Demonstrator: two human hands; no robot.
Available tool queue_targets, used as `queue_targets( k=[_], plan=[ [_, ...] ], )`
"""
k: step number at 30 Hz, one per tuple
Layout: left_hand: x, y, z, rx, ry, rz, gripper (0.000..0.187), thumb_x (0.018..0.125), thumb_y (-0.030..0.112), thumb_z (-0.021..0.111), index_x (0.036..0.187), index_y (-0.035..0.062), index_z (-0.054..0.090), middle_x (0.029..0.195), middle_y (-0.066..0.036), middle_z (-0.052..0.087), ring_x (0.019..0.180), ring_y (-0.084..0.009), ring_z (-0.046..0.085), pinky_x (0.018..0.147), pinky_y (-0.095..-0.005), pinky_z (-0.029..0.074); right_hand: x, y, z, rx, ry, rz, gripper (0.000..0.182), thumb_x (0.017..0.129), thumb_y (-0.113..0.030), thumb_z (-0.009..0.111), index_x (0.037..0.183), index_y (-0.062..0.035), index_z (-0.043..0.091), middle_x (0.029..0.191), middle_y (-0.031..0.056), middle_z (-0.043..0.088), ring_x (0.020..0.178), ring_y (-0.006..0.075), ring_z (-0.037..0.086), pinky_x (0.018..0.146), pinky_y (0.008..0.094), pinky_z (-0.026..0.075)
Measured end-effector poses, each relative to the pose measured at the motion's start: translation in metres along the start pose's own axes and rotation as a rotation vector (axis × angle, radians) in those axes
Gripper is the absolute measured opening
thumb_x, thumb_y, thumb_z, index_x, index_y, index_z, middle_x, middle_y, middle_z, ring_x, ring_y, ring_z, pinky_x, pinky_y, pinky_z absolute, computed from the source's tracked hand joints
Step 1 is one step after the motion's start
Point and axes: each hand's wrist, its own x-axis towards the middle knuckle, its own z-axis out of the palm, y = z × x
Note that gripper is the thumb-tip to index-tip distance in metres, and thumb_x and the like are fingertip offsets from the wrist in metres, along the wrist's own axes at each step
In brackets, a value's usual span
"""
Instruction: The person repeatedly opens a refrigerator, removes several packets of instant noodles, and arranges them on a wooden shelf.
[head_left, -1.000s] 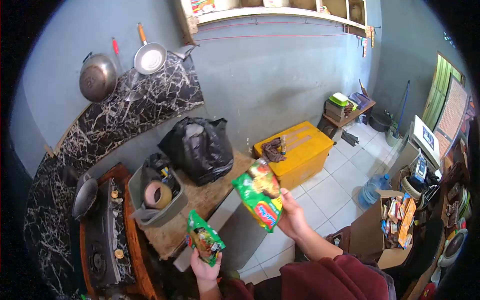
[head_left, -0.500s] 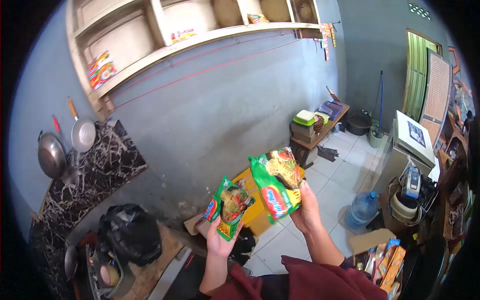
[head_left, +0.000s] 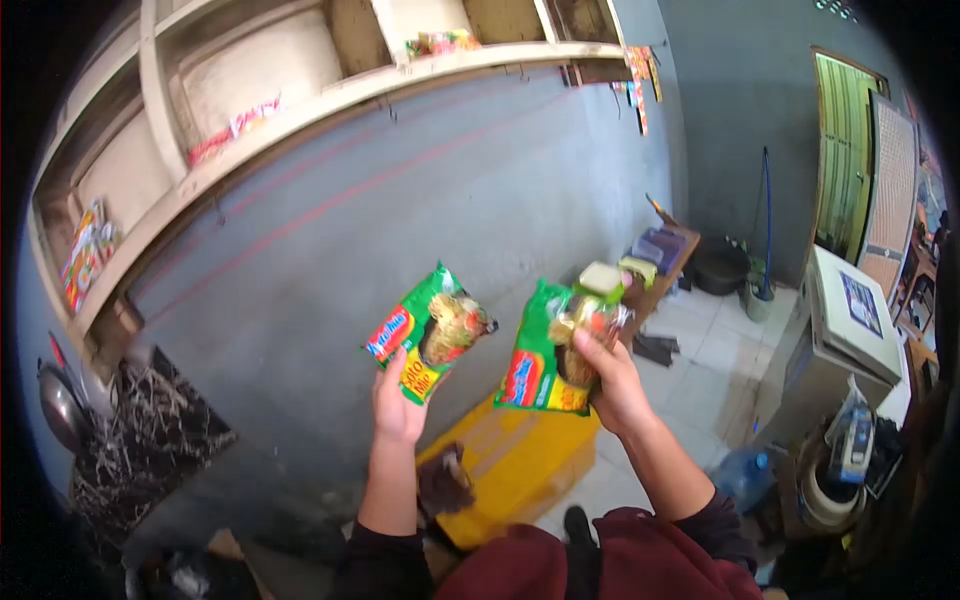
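Observation:
Two green noodle packets are held up in front of the grey wall. My left hand (head_left: 400,405) grips the lower left edge of the left green noodle packet (head_left: 430,330), whose printed front faces me. My right hand (head_left: 615,385) is closed on the right side of the right green noodle packet (head_left: 550,355), with the thumb across its front. The two packets are apart, with a narrow gap between them. Below them stands a yellow box (head_left: 520,465).
A wooden shelf (head_left: 330,105) with several colourful packets runs along the wall above. A low wooden bench (head_left: 665,275) with plastic containers, a white freezer (head_left: 850,310) and a blue water jug (head_left: 745,480) are at the right. Pans hang at the left.
Both hands have risen with their packets, and the left packet is tilted differently. My right thumb now lies over its packet's front. The view has shifted, showing more of the yellow box.

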Motion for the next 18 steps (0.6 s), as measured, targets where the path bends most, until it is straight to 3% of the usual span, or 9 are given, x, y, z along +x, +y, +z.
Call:
queue_targets(
  k=[1,3,5,7,10,11,14,16,18],
  plan=[
    [0.029,-0.004,0.004,-0.054,-0.003,0.030,0.037,0.087,0.018,0.045,0.121,0.0058,0.037,0.119,-0.009,0.047,0.106,-0.0225,0.048,0.086,-0.0403,0.041,0.029,-0.007,-0.004,-0.068,-0.081,-0.004,0.033,0.082,-0.017,0.057,0.109,-0.0009,0.047,0.102,0.0054,0.056,0.090,0.0125,0.054,0.080,0.0286,0.043],
    [0.082,-0.014,0.008,-0.031,0.022,0.135,0.035,0.087,0.016,0.045,0.120,0.0062,0.038,0.117,-0.008,0.048,0.105,-0.0208,0.049,0.087,-0.0368,0.041,0.077,-0.018,-0.003,-0.104,-0.046,0.033,0.040,0.078,-0.011,0.061,0.111,-0.0016,0.041,0.099,0.0054,0.055,0.091,0.0143,0.053,0.081,0.0289,0.042],
    [0.129,-0.025,0.015,-0.050,-0.010,0.164,0.035,0.087,0.016,0.045,0.120,0.0060,0.038,0.116,-0.007,0.049,0.105,-0.0201,0.049,0.087,-0.0357,0.041,0.122,-0.027,-0.007,-0.042,-0.156,0.088,0.041,0.076,-0.012,0.063,0.108,-0.0039,0.040,0.096,0.0042,0.054,0.087,0.0129,0.054,0.075,0.0273,0.045],
    [0.170,-0.034,0.026,-0.099,-0.026,0.144,0.035,0.086,0.015,0.047,0.119,0.0053,0.040,0.114,-0.006,0.050,0.105,-0.0189,0.049,0.089,-0.0337,0.040,0.158,-0.041,0.006,-0.057,-0.153,0.019,0.036,0.072,-0.012,0.067,0.097,-0.0090,0.041,0.086,0.0013,0.054,0.073,0.0086,0.056,0.056,0.0233,0.047],
    [0.219,-0.056,0.037,-0.155,-0.193,0.285,0.039,0.086,0.022,0.046,0.120,0.0048,0.040,0.116,-0.006,0.049,0.106,-0.0180,0.048,0.090,-0.0333,0.039,0.219,-0.037,0.009,-0.128,-0.107,-0.082,0.033,0.072,-0.012,0.068,0.089,-0.0084,0.039,0.079,0.0017,0.054,0.067,0.0089,0.056,0.056,0.0243,0.049],
    [0.232,-0.059,0.042,-0.232,-0.136,0.270,0.042,0.086,0.027,0.047,0.120,0.0044,0.039,0.118,-0.006,0.048,0.107,-0.0175,0.046,0.091,-0.0335,0.038,0.236,-0.038,0.011,-0.123,-0.119,-0.083,0.033,0.072,-0.012,0.068,0.089,-0.0084,0.039,0.079,0.0017,0.054,0.067,0.0089,0.056,0.056,0.0243,0.049],
    [0.254,-0.035,0.079,-0.394,-0.195,0.414,0.044,0.081,0.021,0.055,0.119,0.0038,0.039,0.116,-0.007,0.048,0.109,-0.0170,0.044,0.092,-0.0325,0.037,0.286,-0.040,0.020,0.002,-0.136,-0.257,0.032,0.073,-0.012,0.069,0.085,-0.0068,0.040,0.077,0.0034,0.054,0.063,0.0068,0.053,0.054,0.0216,0.046],
    [0.274,-0.031,0.087,0.091,-0.122,0.761,0.047,0.075,0.011,0.060,0.117,0.0035,0.041,0.110,-0.007,0.050,0.105,-0.0166,0.047,0.090,-0.0313,0.037,0.318,-0.049,0.021,-0.108,-0.235,-0.320,0.033,0.071,-0.013,0.070,0.086,-0.0062,0.041,0.079,0.0041,0.053,0.067,0.0078,0.052,0.056,0.0217,0.046],
    [0.295,-0.001,0.100,0.236,-0.039,0.773,0.048,0.072,0.007,0.061,0.116,0.0036,0.041,0.108,-0.007,0.051,0.102,-0.0163,0.048,0.089,-0.0309,0.038,0.353,-0.070,0.029,-0.195,-0.335,-0.396,0.035,0.070,-0.014,0.072,0.087,-0.0055,0.042,0.082,0.0049,0.052,0.070,0.0087,0.052,0.058,0.0218,0.045]
  ],
)
